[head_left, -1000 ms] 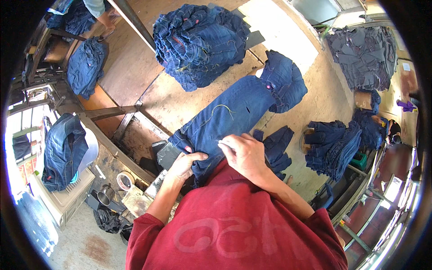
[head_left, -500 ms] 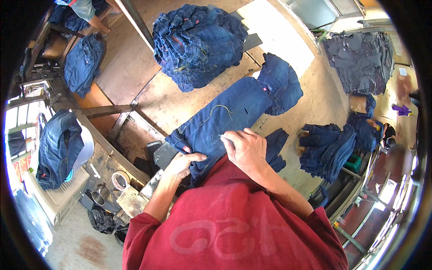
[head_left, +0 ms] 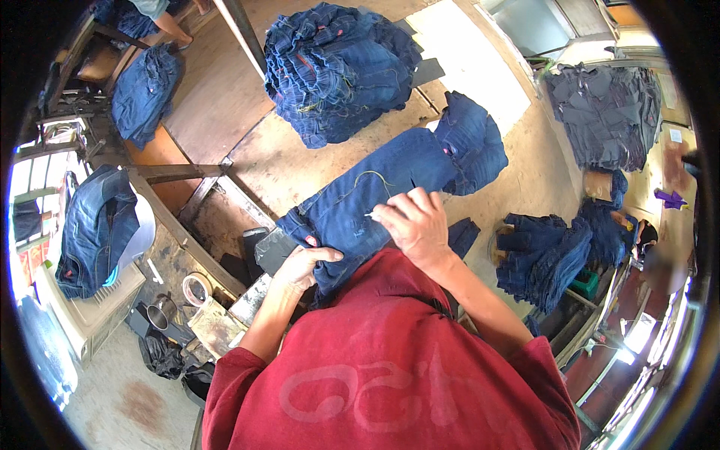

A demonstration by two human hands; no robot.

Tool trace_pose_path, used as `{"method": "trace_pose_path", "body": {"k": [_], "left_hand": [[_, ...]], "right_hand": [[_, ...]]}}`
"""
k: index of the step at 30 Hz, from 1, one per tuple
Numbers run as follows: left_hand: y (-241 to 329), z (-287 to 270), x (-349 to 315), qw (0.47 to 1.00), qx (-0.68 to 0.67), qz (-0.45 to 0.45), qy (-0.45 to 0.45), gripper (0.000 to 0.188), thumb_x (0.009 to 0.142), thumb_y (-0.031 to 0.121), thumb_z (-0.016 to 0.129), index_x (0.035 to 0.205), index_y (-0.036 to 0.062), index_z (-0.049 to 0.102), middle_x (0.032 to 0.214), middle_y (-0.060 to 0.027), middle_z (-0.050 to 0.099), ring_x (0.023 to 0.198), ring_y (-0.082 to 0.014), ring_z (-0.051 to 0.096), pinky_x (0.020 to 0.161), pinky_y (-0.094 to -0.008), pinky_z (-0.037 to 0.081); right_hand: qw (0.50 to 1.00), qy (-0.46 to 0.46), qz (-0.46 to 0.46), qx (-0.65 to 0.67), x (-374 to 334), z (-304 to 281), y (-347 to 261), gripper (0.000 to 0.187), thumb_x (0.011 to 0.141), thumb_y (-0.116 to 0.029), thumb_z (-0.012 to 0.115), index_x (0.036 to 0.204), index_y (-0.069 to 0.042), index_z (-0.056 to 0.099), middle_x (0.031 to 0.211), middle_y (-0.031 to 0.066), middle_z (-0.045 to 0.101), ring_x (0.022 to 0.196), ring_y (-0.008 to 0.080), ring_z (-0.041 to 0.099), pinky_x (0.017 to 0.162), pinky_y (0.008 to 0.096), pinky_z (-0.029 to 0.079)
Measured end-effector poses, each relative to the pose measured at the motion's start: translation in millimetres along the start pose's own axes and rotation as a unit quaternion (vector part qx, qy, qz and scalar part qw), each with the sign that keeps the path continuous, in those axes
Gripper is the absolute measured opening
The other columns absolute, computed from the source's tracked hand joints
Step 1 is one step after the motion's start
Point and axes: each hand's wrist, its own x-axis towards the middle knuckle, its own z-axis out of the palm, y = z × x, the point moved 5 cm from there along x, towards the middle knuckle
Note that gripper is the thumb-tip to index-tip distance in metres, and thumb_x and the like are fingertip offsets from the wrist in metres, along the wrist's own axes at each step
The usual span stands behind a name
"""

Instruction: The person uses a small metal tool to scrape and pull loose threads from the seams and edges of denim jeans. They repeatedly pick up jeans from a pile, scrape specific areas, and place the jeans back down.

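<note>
A pair of dark blue jeans lies flat across the board before me, one end near my belly. At its near left corner, beside a small red tag, my left hand pinches the cloth edge, thumb on top. Over the near side of the jeans is my right hand, its fingers closed in a pinch. A small whitish bit sticks out at its fingertips, too small to name. A loose pale thread curls on the denim.
A tall pile of jeans stands beyond. Another folded bundle touches the far end of the jeans. More denim stacks and a grey garment pile lie right. At left are jeans on a machine and a tape roll. Another person's arm shows far left.
My right hand has shifted a little right and up, and the whitish bit now shows clearly at its fingertips. My left hand keeps its hold on the jeans. The view has tilted slightly.
</note>
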Motion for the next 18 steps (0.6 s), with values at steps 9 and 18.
{"method": "trace_pose_path", "body": {"k": [9,18], "left_hand": [[-7.2,-2.6,3.9,1.000,-0.029,-0.002,-0.008,0.024,0.075,-0.017,0.075,0.093,0.0002,0.075,0.096,-0.0192,0.081,0.089,-0.0296,0.081,0.085,-0.0418,0.065],[-9.0,7.9,-5.7,0.999,-0.028,0.046,0.001,0.038,0.074,-0.016,0.071,0.110,-0.0080,0.077,0.103,-0.0190,0.082,0.089,-0.0290,0.081,0.084,-0.0400,0.067]], "right_hand": [[0.992,0.024,-0.093,0.081,17.4,8.0,8.5,0.013,0.092,-0.027,0.075,0.104,-0.028,0.078,0.094,-0.0071,0.063,0.095,0.0175,0.059,0.080,0.0360,0.046],[0.975,0.001,-0.189,0.115,22.7,9.2,23.0,0.013,0.093,-0.027,0.072,0.104,-0.028,0.078,0.095,-0.0069,0.062,0.094,0.0168,0.059,0.080,0.0371,0.044]]}}
